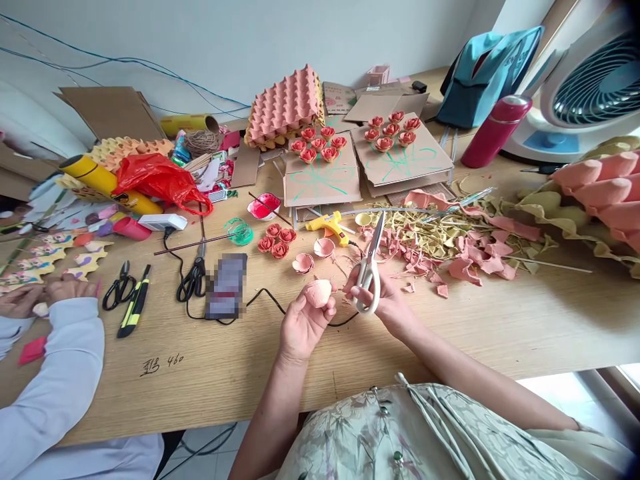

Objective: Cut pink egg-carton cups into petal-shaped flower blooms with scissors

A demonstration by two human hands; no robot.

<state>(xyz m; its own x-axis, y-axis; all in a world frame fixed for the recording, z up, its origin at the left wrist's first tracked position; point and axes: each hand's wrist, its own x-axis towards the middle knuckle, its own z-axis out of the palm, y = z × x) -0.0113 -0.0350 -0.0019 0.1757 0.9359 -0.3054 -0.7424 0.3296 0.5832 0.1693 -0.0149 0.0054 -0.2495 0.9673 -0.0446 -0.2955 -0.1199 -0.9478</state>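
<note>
Between its fingertips my left hand (306, 327) grips a pink egg-carton cup (319, 293), rounded side up. Close by on the right, my right hand (385, 303) is closed around white-handled scissors (369, 280), whose blades point up and away from me. The scissors and the cup are apart. Two cut pink cups, one of them a petalled cup (303, 263), lie just beyond my left hand. Past them is a cluster of red paper flowers (277, 241). A yellow glue gun (330, 228) lies behind the cups.
Pink and yellow carton scraps (430, 243) cover the table to the right. Cardboard pieces (323, 183) with red flowers stand behind. A phone (226, 287), black scissors (193, 280) and a cutter (134, 303) lie left, near a co-worker's sleeve (75, 360).
</note>
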